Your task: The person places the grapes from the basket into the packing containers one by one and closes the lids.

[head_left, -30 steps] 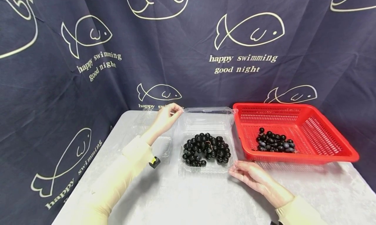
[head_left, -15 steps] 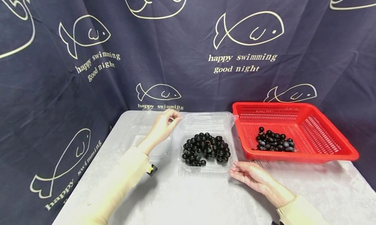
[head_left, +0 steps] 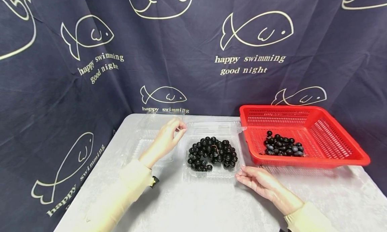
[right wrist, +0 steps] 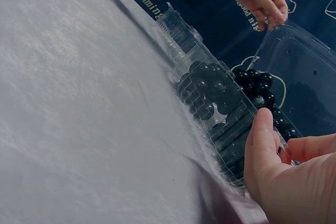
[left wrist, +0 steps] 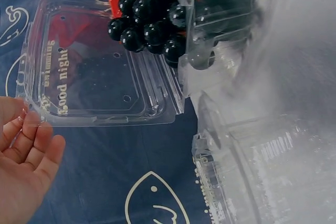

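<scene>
A clear plastic clamshell box stands mid-table, a bunch of dark grapes in its base. Its hinged lid rises at the back, tilted upward. My left hand pinches the lid's left corner between thumb and fingertips; the left wrist view shows the fingers at that edge. At the base's front right corner, my right hand grips the rim, thumb on the outside wall and fingers over the edge in the right wrist view.
To the right stands a red perforated basket holding more dark grapes. A second clear clamshell lies open at the left, partly behind my left forearm. Dark blue curtains with fish drawings hang behind the grey table.
My left hand has come down and slightly toward me, bringing the lid lower and more tilted over the box. My right hand has stayed at the front right corner.
</scene>
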Motion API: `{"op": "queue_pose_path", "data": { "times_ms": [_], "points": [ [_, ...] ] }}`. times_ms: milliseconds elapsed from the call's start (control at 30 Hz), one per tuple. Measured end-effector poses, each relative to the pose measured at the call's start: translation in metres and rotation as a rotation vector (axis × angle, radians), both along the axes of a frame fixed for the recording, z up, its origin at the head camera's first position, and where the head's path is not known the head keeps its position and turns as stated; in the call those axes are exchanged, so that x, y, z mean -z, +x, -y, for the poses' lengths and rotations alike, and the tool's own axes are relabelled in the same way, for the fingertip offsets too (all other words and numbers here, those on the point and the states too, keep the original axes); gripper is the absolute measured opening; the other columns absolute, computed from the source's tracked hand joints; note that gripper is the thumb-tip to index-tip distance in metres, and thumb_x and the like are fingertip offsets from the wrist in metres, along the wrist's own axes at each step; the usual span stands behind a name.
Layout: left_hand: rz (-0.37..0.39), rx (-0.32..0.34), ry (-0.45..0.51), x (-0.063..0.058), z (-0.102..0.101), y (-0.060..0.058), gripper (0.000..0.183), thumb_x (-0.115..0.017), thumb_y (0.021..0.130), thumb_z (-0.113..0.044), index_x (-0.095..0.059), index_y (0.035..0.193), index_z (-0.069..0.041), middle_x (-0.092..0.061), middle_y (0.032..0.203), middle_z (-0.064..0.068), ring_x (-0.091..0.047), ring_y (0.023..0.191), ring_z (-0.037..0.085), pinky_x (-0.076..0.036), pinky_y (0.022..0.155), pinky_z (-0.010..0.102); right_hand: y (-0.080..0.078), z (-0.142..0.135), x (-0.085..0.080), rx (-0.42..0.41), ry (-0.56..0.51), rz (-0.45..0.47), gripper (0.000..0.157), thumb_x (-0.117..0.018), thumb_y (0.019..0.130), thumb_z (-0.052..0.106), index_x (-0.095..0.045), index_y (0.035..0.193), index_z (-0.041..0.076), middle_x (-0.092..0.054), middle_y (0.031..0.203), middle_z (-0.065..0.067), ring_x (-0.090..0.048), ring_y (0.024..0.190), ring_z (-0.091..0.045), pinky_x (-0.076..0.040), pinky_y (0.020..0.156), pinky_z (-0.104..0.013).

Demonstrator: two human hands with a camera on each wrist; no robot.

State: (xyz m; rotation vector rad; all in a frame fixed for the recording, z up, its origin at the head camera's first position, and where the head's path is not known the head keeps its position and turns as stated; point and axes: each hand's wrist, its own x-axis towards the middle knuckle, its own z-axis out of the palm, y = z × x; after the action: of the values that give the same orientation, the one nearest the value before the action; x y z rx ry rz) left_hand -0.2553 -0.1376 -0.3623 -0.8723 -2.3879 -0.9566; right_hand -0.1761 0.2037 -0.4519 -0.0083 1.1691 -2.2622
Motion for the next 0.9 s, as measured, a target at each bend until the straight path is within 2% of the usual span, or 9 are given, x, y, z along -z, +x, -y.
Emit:
{"op": "queue_pose_path", "data": {
  "times_ms": [233,500,700,900],
  "points": [
    [-0.104,0.013,-0.072,0.005,-0.001,0.008,0.006,-0.061,0.089,-0.007,-0.060,0.095,-0.005,-0.059,0.091,0.006,-0.056,0.087,0.020,-0.052,0.079,0.032,0.000,-0.001,0.001,0.001,-0.016,0.006,0.028,-0.041,0.099,0.003,-0.068,0.091,0.003,-0.068,0.091,-0.011,-0.067,0.091,-0.019,-0.051,0.093,-0.028],
    [-0.220,0.001,-0.185,0.013,-0.002,0.012,0.008,-0.057,0.090,-0.005,-0.059,0.098,-0.007,-0.060,0.093,0.004,-0.054,0.089,0.019,-0.048,0.084,0.030,0.000,-0.002,0.002,-0.005,-0.019,0.014,0.029,-0.040,0.099,0.004,-0.068,0.091,0.003,-0.068,0.092,-0.012,-0.067,0.091,-0.019,-0.050,0.093,-0.028],
    [-0.322,0.033,-0.224,0.014,-0.004,0.017,0.012,-0.056,0.089,-0.003,-0.058,0.101,-0.007,-0.058,0.093,0.002,-0.052,0.086,0.018,-0.047,0.078,0.028,0.000,-0.003,0.002,-0.010,-0.032,0.020,0.030,-0.039,0.099,0.003,-0.068,0.092,0.002,-0.068,0.093,-0.013,-0.067,0.092,-0.020,-0.050,0.094,-0.029],
    [-0.367,0.027,-0.268,0.017,-0.006,0.024,0.013,-0.058,0.088,-0.004,-0.057,0.101,-0.007,-0.058,0.095,0.001,-0.052,0.086,0.017,-0.047,0.076,0.029,0.000,-0.004,0.000,-0.005,-0.034,0.037,0.028,-0.040,0.099,0.005,-0.068,0.093,0.002,-0.068,0.093,-0.014,-0.067,0.094,-0.021,-0.049,0.095,-0.029]
  ]
}}
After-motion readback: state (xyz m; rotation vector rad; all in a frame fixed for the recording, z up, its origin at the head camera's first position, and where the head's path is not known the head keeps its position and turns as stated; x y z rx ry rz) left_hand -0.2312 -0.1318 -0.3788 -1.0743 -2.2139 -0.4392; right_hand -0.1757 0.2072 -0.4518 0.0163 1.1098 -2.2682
